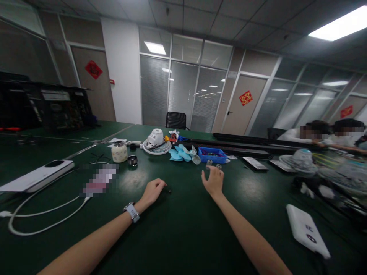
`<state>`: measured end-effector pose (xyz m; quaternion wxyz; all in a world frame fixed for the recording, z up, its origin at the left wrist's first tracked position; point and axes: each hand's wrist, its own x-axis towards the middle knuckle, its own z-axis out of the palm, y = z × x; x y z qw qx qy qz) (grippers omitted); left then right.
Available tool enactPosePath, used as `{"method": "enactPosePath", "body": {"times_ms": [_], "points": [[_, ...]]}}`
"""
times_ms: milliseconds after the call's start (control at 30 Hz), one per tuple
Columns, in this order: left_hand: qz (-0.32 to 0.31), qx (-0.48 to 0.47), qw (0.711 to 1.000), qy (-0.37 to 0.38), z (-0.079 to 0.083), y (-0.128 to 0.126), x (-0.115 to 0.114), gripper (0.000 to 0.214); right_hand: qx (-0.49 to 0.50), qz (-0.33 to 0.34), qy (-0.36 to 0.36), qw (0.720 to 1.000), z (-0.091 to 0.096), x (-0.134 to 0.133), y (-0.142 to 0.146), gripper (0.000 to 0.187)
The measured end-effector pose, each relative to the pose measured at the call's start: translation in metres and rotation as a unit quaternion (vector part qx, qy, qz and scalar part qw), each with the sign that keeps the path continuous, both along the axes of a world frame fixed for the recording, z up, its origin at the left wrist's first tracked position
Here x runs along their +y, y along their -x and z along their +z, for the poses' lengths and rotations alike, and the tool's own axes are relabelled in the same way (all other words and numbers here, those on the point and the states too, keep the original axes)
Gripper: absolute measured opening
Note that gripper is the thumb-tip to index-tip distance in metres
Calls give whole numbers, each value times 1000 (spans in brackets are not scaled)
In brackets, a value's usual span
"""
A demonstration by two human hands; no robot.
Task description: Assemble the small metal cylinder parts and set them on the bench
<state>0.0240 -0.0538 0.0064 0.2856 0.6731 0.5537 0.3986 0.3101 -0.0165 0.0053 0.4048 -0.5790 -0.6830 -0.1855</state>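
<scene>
My left hand, with a watch on its wrist, is over the green table. Its fingers are curled together, and whatever they pinch is too small to make out. A tiny dark piece shows just beyond the fingertips. My right hand is open, thumb apart from its bent fingers, reaching toward two small clear cylindrical pieces. Behind them sits a blue basket of small parts. Light-blue fan blades lie left of it, near a white fan body on a round grille.
A patterned jar and a black ring-shaped piece stand at left, near a cabled phone and a white box. A white power bank lies at right. Fan parts and two people are farther right.
</scene>
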Motion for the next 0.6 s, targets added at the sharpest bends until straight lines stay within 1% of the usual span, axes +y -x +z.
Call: {"method": "enactPosePath", "body": {"times_ms": [33,100,167,200,267,367,433,500,533,600], "points": [[3,-1,1000,3,0,0,0,40,-15,60,37,997,2,-12,18,34],[7,-5,1000,5,2,0,-1,40,-39,172,122,977,2,-32,53,35],[11,-12,1000,1,2,0,-2,39,-56,234,182,954,0,-46,80,38],[13,-16,1000,-2,2,0,-3,38,-59,245,203,946,-1,-49,88,39],[16,-17,1000,-4,1,1,-2,38,-50,245,238,938,-5,-52,99,35],[9,6,1000,-15,-4,2,1,38,-22,243,278,929,-8,-48,102,25],[1,30,999,-25,-6,2,4,38,-19,244,272,931,-7,-44,97,21],[-3,47,998,-29,-8,3,5,37,-17,235,224,946,-1,-35,84,20],[-4,51,998,-30,-8,4,6,37,-6,222,189,957,4,-27,72,21],[-8,53,998,-30,-8,4,5,36,44,166,112,979,15,-7,37,25]]}}
